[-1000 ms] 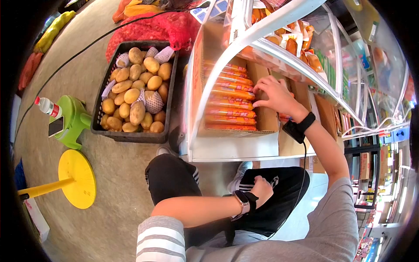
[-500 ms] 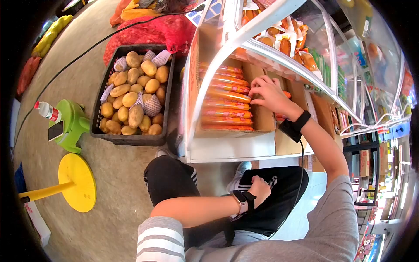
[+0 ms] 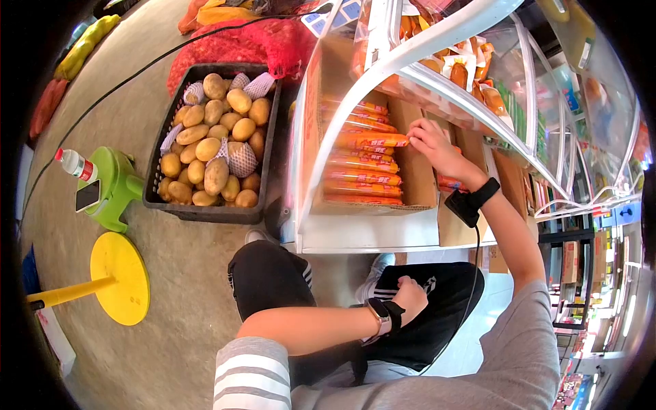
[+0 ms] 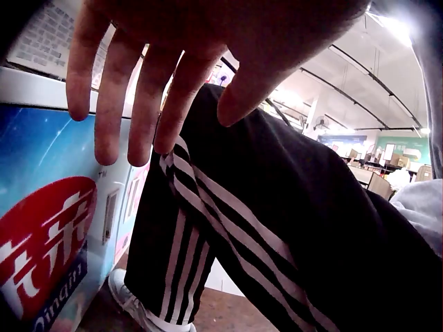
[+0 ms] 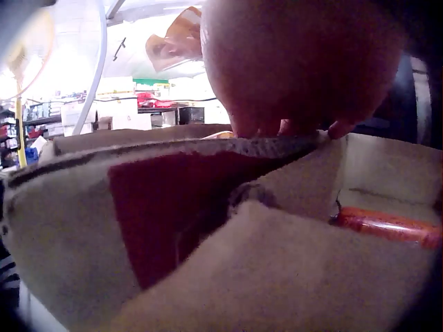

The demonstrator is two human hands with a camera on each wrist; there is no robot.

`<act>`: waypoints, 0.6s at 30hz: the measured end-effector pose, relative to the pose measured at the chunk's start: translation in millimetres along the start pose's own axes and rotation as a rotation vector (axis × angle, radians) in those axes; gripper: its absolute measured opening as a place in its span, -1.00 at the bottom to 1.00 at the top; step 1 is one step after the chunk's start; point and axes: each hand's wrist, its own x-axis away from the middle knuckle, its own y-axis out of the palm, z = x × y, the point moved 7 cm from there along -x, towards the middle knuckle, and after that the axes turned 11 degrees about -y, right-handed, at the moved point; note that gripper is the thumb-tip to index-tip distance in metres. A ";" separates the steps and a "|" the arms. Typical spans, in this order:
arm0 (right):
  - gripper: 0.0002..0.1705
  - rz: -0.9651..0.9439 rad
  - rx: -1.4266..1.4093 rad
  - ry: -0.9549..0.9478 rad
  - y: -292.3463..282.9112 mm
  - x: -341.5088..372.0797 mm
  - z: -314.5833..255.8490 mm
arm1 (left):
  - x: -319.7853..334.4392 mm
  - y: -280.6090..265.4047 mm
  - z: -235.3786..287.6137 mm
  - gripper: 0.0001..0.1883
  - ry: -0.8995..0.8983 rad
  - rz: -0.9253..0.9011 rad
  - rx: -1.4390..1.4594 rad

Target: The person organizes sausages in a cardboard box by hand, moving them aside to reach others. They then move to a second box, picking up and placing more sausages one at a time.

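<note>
R hand (image 3: 437, 147) is over the cardboard box (image 3: 417, 181), w/ thumb and fingertips pinching the near end of one orange packet (image 3: 372, 140). That packet is in the box, on the pile, and its end pokes out past the rest. The other orange packets (image 3: 362, 179) lie flat in a row under it and beside it, side by side. In the R wrist view the fingertips are hidden behind the box edge.

L hand (image 3: 411, 301) is by the black pants (image 3: 437, 321), holding nothing; the L wrist view shows its fingers long and straight, a bit spread, thumb out to the side.

The box sits on a white stand (image 3: 369, 236). Just to the R is a 2nd box (image 3: 451, 231), w/ more orange packets in it. Up top, brown snacks (image 3: 459, 68) in white wraps sit behind a curved white frame (image 3: 372, 75).

On the floor to the L is a black crate (image 3: 219, 213) full of potatoes (image 3: 215, 176), some in white nets. Next to that, a green stool (image 3: 116, 184) has a bottle (image 3: 76, 167) and a phone (image 3: 88, 196) on it.
</note>
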 end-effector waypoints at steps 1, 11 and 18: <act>-0.71 0.045 -0.069 0.007 -0.6 -0.3 3.9 | -0.1 -0.7 0.5 -0.81 0.002 0.012 0.001; -0.84 -0.052 0.167 -0.095 -1.0 -1.2 -22.2 | 0.9 1.0 1.6 -0.80 0.014 0.030 -0.028; -0.86 -0.122 0.302 -0.139 8.9 -3.0 -23.5 | -2.5 6.4 2.5 -0.83 -0.005 0.008 -0.028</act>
